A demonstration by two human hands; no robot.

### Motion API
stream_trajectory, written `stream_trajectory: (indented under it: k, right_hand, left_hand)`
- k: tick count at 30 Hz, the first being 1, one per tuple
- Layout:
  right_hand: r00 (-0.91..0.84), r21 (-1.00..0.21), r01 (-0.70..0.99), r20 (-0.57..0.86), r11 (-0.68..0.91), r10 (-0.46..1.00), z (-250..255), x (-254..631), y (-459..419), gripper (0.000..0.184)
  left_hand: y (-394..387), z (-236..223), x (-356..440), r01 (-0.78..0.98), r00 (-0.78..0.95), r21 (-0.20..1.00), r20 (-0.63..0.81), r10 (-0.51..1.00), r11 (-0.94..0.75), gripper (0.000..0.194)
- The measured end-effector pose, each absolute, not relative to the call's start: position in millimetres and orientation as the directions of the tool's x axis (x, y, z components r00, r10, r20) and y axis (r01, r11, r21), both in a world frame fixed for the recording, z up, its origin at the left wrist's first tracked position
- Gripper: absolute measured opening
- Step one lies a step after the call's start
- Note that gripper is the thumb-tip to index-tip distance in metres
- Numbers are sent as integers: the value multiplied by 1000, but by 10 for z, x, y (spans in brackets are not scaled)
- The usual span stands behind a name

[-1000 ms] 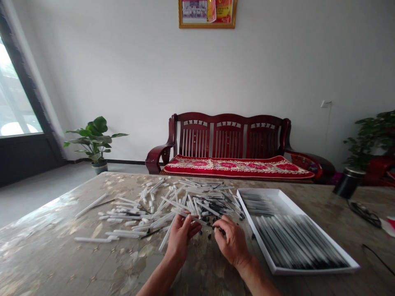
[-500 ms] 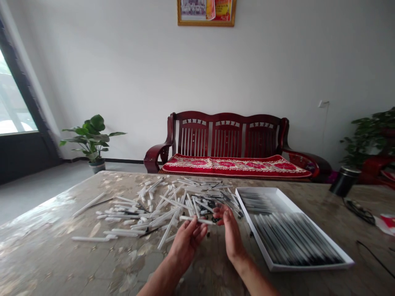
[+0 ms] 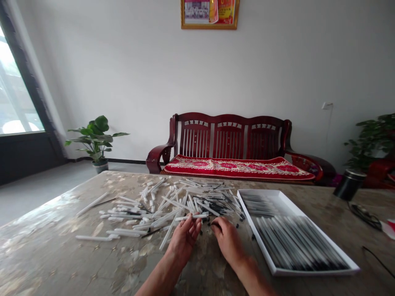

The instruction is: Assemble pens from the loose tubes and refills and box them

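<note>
Patterned table [image 3: 108, 275] before wooden sofa [image 3: 228, 142], pen parts [image 3: 168, 218], white tray [image 3: 291, 203]; left hand [image 3: 182, 238] tight on pen barrel [image 3: 202, 216], right hand [image 3: 227, 238] curled, grip unclear

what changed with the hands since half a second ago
The right hand has turned palm-down, its curled fingers lower, near small black caps; any grip is unclear. The left hand shifted slightly left, still holding a slim white tube. The shallow white tray stayed put.

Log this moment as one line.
left hand: holds slim whitish plastic tube | right hand: curled, contents unclear | open white rectangular tray: translucent black-ended pens inside
</note>
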State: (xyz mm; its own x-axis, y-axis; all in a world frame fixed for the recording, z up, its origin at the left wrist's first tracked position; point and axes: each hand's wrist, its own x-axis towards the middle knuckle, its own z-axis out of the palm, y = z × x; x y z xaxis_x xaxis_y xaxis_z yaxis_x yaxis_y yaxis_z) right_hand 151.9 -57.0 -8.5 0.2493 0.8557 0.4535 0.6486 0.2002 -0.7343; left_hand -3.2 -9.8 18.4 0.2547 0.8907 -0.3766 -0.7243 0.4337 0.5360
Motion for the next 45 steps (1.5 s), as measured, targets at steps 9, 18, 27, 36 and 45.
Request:
stream_trajectory:
  k: [9, 18, 27, 36, 45]
  right_hand:
    - [518, -969, -84, 157, 232, 841, 69, 1444, -583, 33]
    - [569, -971, -13, 188, 237, 801, 34, 1372, -589, 35]
    - [537, -960, 133, 280, 248, 796, -16, 1401, -563, 32]
    - [460, -852, 408, 503, 329, 732, -67, 1437, -576, 17]
    - [434, -883, 361, 443, 300, 784, -69, 1400, -567, 16]
  left_hand:
    - [-104, 137, 4, -708, 262, 554, -370, 891, 438, 12]
    - [-136, 141, 30, -685, 255, 589, -358, 898, 429, 11]
    - [-161, 149, 40, -672, 247, 608, -356, 901, 424, 11]
    - [-173, 155, 52, -664, 221, 635, -338, 915, 395, 13]
    - [-184, 94, 57, -675, 175, 654, -307, 935, 341, 13]
